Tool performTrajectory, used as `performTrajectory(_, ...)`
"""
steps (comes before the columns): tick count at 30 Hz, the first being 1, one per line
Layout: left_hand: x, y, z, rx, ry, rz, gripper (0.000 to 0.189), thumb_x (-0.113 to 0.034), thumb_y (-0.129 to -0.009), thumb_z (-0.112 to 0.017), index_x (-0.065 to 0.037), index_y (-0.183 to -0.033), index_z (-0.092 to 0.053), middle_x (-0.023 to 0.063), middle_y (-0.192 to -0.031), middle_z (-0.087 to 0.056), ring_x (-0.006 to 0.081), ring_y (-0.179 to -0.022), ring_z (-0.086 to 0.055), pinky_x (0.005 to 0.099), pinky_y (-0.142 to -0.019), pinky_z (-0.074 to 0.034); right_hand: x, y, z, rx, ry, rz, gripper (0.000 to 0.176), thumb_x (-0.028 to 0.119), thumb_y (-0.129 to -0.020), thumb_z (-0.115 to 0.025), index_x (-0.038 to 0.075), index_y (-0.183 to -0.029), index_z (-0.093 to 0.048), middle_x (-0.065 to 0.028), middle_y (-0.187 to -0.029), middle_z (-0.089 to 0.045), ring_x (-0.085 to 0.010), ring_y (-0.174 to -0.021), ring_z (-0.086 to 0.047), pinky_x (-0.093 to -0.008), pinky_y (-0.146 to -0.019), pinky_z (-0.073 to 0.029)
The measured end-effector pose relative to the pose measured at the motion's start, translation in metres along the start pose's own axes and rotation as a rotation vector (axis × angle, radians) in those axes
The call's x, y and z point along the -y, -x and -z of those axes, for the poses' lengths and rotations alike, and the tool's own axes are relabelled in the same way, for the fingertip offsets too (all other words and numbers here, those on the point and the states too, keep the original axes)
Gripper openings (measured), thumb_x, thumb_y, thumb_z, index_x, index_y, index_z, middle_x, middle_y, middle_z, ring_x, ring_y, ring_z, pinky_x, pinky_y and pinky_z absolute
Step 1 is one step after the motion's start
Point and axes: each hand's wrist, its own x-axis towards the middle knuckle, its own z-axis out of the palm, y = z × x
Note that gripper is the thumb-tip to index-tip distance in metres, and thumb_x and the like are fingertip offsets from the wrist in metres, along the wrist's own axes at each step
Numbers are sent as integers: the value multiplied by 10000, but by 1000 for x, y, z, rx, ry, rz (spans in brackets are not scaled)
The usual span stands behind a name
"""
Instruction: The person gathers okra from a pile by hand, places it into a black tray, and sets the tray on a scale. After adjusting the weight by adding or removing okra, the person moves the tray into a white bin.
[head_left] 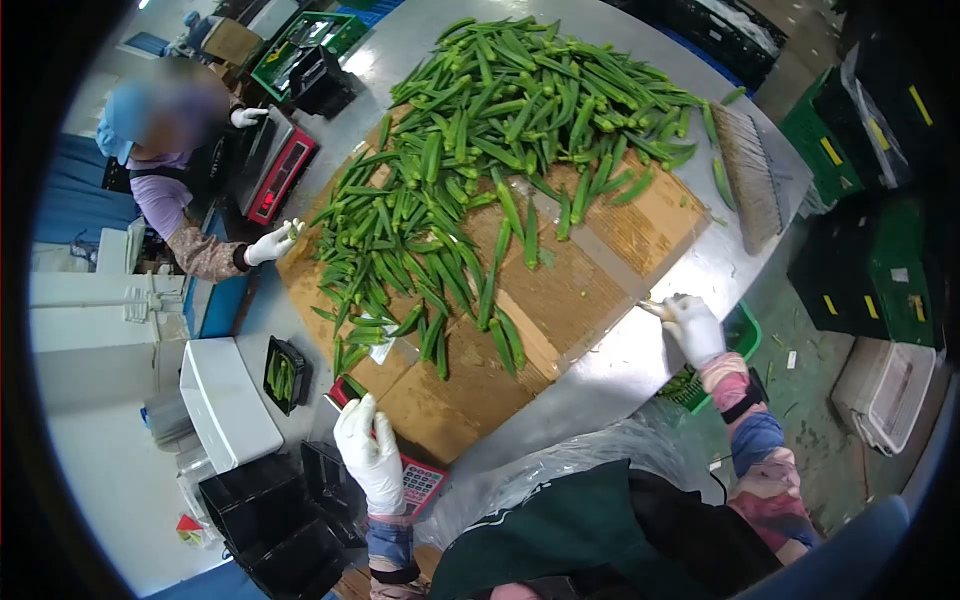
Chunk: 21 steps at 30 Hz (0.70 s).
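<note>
A large heap of green okra point(520, 110) lies on flattened brown cardboard point(620, 240) over a metal table. My left hand point(365, 450), in a white glove, is over a red scale with a keypad point(420, 485); its fingers are slightly bent and apart, and nothing shows in them. Close by lies a small white paper point(382, 348) among the okra. At the table's right edge, my gloved right hand point(692, 328) has its fingers closed on a short light-brown thing point(654, 309), too small to name. The glove hides part of it.
A co-worker's gloved hand point(272, 243) reaches the heap's left edge, beside another red scale point(283, 178). A black tray of okra point(286, 375) sits left, near black trays point(285, 515). A brush point(748, 175) lies right; a green basket point(742, 332) stands below.
</note>
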Motion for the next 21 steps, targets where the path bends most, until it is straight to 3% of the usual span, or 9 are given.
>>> performTrajectory(2,-7,-16,4,74,-51,-34,341,13,-861,-707,-51,-1195,-681,123,-1107,-664,313,-1115,-609,412,-1014,-467,-19,-3,29,-35,139,-91,402,167,-759,-772,98,-1145,-683,-111,-1009,-670,-330,-959,-621,-440,-832,-509)
performTrajectory(5,6,-30,-3,116,4,37,349,-17,-858,-726,-48,-1202,-677,124,-1095,-666,315,-1118,-606,405,-1011,-467,-71,1,48,67,144,-115,580,217,-712,-818,86,-1258,-671,-151,-1111,-680,-354,-1007,-639,-448,-902,-505)
performTrajectory(10,22,-83,-37,210,178,77,360,-50,-869,-737,-47,-1222,-670,138,-1137,-658,312,-1119,-601,391,-998,-472,-62,-65,58,432,140,-142,506,182,-657,-836,67,-1132,-706,-165,-1034,-694,-356,-961,-657,-443,-849,-536)
performTrajectory(13,20,-117,-53,274,249,63,350,-63,-885,-733,-46,-1229,-669,142,-1166,-660,287,-1118,-605,379,-989,-479,-46,-71,63,509,120,-126,471,187,-627,-850,70,-1054,-690,-149,-1016,-688,-358,-958,-655,-439,-832,-538)
performTrajectory(14,21,-124,-56,280,257,68,344,-67,-890,-731,-44,-1228,-669,141,-1170,-663,278,-1117,-607,374,-986,-481,-68,-50,41,256,90,-29,458,175,-585,-865,77,-979,-653,-149,-962,-668,-366,-921,-648,-452,-801,-531)
performTrajectory(15,24,-128,-60,286,266,78,339,-71,-895,-729,-42,-1227,-670,141,-1175,-666,269,-1115,-609,370,-983,-483,-59,-47,44,229,39,-60,475,194,-554,-882,79,-927,-610,-148,-915,-643,-368,-869,-635,-466,-756,-521)
performTrajectory(16,31,-130,-66,258,249,74,319,-75,-899,-729,-38,-1212,-677,132,-1150,-681,252,-1113,-611,358,-977,-486,-55,-39,49,267,20,-80,426,159,-611,-896,85,-968,-676,-120,-1025,-672,-339,-893,-657,-435,-783,-534)
performTrajectory(19,56,-142,-91,276,250,171,306,-89,-904,-724,-35,-1203,-683,135,-1148,-680,259,-1108,-614,357,-981,-485,-74,-24,29,400,118,-132,374,162,-641,-883,69,-926,-660,-123,-946,-662,-337,-858,-648,-431,-758,-525)
performTrajectory(21,63,-163,-110,287,265,189,299,-129,-918,-711,-26,-1197,-681,126,-1162,-686,262,-1108,-621,353,-988,-480,-47,-39,20,298,-103,-217,356,165,-642,-884,63,-880,-639,-123,-881,-646,-332,-831,-642,-427,-745,-520)
